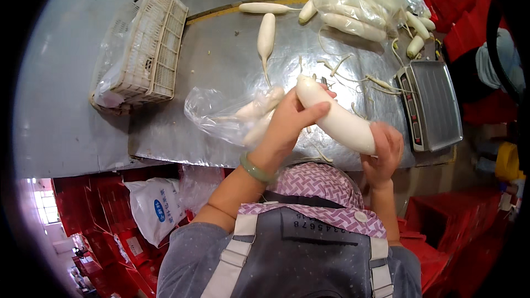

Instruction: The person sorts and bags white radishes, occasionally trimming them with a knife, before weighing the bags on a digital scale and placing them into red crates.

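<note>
A large white daikon radish [343,123] is held slantwise over the metal table, its narrow rooted end pointing away from me. My left hand [301,111] is wrapped round it near that end, thumb on top. At the thick near end, my right hand [382,152] grips it with curled fingers, slightly blurred. Beside my left hand lies a clear plastic bag [212,111] with daikons in or under it. Just past my left fingers is a small dark item [324,81], too hidden to name. Cut root ends [381,83] are scattered beyond the held daikon.
A metal scale [436,105] stands at the right. To the left is a cream plastic crate [149,47] holding clear bags. Loose daikons [266,36] lie at the back, near a bagged pile [356,11]. Red crates [452,215] surround the metal table [215,49].
</note>
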A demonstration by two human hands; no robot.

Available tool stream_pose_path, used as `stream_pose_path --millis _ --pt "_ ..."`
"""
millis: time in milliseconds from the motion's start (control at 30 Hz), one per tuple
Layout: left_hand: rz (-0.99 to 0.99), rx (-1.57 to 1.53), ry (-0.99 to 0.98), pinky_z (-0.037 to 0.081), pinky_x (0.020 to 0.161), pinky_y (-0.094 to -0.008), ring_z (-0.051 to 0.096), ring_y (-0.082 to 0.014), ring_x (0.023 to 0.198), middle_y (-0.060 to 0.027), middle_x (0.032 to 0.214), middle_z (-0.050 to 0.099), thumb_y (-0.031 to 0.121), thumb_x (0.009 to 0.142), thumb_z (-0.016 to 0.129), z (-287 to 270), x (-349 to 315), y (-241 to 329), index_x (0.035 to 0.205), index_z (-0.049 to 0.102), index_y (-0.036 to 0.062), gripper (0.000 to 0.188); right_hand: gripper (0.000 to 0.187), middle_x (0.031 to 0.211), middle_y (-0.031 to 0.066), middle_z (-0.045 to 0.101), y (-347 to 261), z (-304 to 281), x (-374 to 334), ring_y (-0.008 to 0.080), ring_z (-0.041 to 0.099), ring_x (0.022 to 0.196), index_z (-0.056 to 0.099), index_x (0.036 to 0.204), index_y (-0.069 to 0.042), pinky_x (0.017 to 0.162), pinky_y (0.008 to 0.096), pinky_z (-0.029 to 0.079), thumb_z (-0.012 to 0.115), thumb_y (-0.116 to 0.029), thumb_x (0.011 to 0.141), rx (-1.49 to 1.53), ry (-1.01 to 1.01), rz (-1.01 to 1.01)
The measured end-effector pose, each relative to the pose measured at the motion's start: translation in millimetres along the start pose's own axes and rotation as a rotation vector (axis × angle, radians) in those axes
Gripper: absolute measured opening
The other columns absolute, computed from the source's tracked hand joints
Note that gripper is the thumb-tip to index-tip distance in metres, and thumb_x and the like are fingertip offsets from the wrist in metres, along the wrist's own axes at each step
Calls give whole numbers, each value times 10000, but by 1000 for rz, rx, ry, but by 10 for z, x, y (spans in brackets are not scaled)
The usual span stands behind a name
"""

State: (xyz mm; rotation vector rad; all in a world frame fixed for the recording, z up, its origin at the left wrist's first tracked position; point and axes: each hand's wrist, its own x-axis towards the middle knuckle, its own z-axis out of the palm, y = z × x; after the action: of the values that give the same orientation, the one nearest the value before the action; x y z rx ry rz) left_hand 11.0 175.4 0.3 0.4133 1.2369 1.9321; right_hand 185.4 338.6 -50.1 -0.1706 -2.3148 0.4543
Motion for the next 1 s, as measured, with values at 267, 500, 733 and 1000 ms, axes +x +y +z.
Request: stream_pose_path --millis 267,500,733,1000 --pt "129 -355 -63 305 1116 -507 421 -355 1305 -122 1265 537 154 771 702 -327 -64 -152 1276 472 66 561 944 1411 187 403 234 -136 52 270 470 1237 217 1480 -40 1019 394 408 761 -277 745 1166 -40 725" --pt "267 -306 -197 264 1137 -488 357 -337 1353 -88 1229 532 160 737 735 -327 -28 -198 1271 466 82 603 890 1307 215 530 -107 -63 221 274 538 1190 363 1389 14 1003 391 437 803 -387 727 1338 -70 794" --pt "163 -162 -96 413 1038 -449 525 -321 1208 -196 1227 559 156 829 684 -263 -84 -130 1232 469 20 476 524 1077 110 609 -155 -151 191 176 629 926 500 1228 -20 700 288 572 710 -304 841 1222 -28 947" --pt "44 -121 69 484 951 -414 589 -302 1106 -194 1179 587 206 875 651 -293 -190 -238 1216 475 -1 436 320 938 60 622 -188 -198 144 132 615 831 580 1055 -39 638 262 542 658 -294 877 1112 -146 1067"
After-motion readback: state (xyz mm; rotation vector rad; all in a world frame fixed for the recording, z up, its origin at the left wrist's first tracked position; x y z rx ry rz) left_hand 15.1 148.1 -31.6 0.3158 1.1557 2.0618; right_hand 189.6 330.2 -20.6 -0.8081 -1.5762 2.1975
